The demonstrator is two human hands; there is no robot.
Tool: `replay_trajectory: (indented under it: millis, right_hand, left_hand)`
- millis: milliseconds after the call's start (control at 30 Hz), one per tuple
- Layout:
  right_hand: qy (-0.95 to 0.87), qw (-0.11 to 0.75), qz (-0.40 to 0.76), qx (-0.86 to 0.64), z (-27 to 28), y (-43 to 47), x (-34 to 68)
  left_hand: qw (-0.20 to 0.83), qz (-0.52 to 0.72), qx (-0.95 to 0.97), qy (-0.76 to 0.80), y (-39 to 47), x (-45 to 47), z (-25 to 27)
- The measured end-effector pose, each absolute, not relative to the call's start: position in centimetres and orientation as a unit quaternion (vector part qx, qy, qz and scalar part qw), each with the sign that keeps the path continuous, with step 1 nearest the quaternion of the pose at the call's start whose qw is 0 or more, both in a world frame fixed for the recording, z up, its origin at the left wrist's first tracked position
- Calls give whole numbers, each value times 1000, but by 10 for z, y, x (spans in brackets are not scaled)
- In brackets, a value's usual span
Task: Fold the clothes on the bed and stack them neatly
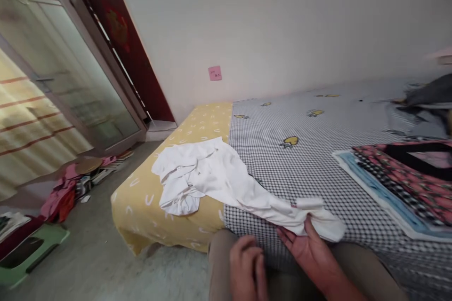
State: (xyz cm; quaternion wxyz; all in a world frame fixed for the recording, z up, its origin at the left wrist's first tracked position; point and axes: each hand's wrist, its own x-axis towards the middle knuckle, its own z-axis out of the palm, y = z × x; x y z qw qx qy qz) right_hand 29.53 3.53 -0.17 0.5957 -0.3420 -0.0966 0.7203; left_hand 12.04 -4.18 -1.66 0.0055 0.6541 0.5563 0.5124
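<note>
A white garment lies stretched out over the near side of the bed, rumpled and wide at its left end and gathered narrow toward the right. Whether it is a shirt or trousers I cannot tell. My right hand pinches its right end near the bed's front edge, thumb on top and fingers beneath the cloth. Over my lap, to the left, my left hand is apart from the garment, its fingers loosely bent and a little apart with nothing visible in them.
A stack of folded clothes lies on the checked bedsheet at the right. Dark cloth is heaped behind it. A yellow sheet covers the bed's left end. A green stool and piled items stand on the floor.
</note>
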Motion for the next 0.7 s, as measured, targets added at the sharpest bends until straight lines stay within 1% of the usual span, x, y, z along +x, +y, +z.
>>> replay_trajectory:
  millis: [67,167,300,367,400,467,567,633,700]
  right_hand:
    - [-32,594,735,-327,2,35,301]
    - [-21,588,741,-323,7,30,304]
    - [-30,588,735,-336,10,27,304]
    - [-24,586,736,-338,10,25,304]
    - [-20,586,736,-338,9,23,304]
    - [-10,588,736,-337,7,18,302]
    - [9,592,738,-323,8,10,297]
    - [15,599,745,-294,14,8,295]
    - [8,609,752,-254,25,7,295]
  left_hand:
    - [-3,507,583,635,-35,104,-7]
    - [-32,454,573,682,-15,96,12]
    - [-106,366,658,650,17,106,44]
    - [-103,323,712,615,34,114,58]
    - [-75,303,737,599,42,119,64]
    - [34,275,769,576,56,125,73]
    - [186,267,746,581,65,131,77]
    - [282,341,664,602,60,136,77]
    - [432,451,510,591,46,144,75]
